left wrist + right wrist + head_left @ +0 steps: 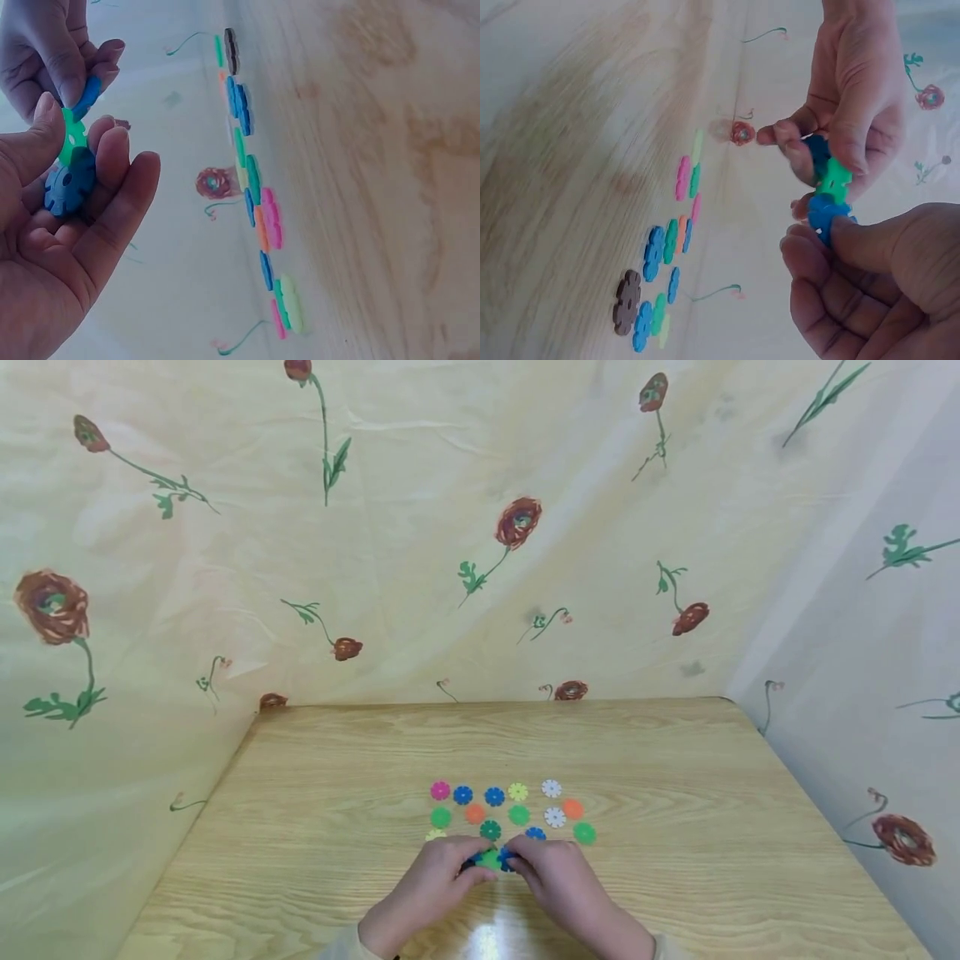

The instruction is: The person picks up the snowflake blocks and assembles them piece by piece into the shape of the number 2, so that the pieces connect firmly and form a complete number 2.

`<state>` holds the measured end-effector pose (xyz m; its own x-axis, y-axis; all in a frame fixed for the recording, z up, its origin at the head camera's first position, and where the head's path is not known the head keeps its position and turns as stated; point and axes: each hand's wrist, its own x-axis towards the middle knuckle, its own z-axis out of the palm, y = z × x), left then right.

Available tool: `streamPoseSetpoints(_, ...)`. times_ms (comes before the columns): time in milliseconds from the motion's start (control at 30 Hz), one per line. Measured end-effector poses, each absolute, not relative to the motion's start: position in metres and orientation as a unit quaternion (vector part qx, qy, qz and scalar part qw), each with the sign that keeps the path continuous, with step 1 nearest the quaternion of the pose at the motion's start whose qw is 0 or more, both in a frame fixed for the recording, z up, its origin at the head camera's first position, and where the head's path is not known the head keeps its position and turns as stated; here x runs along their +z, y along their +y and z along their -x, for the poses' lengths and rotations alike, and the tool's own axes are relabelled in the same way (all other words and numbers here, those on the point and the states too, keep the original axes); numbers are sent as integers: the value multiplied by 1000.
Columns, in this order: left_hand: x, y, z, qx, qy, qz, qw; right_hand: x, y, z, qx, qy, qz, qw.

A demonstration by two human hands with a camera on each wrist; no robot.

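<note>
Close to the table's near side, both hands meet over a small chain of notched plastic snowflake discs. My left hand [438,875] pinches a light green disc [73,139] between thumb and fingers. Joined to that green disc is a blue disc [71,185], which lies against the left fingers. From the other side my right hand [558,878] pinches another blue disc [829,214] at the green disc's edge. Whether this second blue disc is slotted in or only touching, I cannot tell. The fingers hide parts of all these discs in the head view.
Loose discs lie flat in rough rows beyond the hands, among them a pink disc [440,791], a white disc [551,788], an orange disc [573,809] and a green disc [585,833]. The wooden table [337,752] meets a flower-patterned cloth [420,568] at its back and sides.
</note>
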<state>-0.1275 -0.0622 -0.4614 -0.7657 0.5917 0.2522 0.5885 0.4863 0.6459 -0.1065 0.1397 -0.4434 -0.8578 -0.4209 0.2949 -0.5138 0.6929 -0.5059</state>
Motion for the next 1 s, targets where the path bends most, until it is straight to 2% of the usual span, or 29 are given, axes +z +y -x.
streamPoseSetpoints(200, -463, -62, 126, 367, 866, -339, 17, -445, 134, 104, 278, -926, -249, 65)
streamPoseSetpoints(500, -462, -69, 128, 417, 863, -262, 110, -449, 139, 109, 334, -908, -251, 17)
streamPoseSetpoints(833, -464, -75, 132, 441, 869, -213, 70, -456, 153, 123, 300, -937, -175, 30)
streamPoseSetpoints(1000, -465, -76, 133, 457, 865, -200, 65, -461, 153, 131, 260, -949, -176, 21)
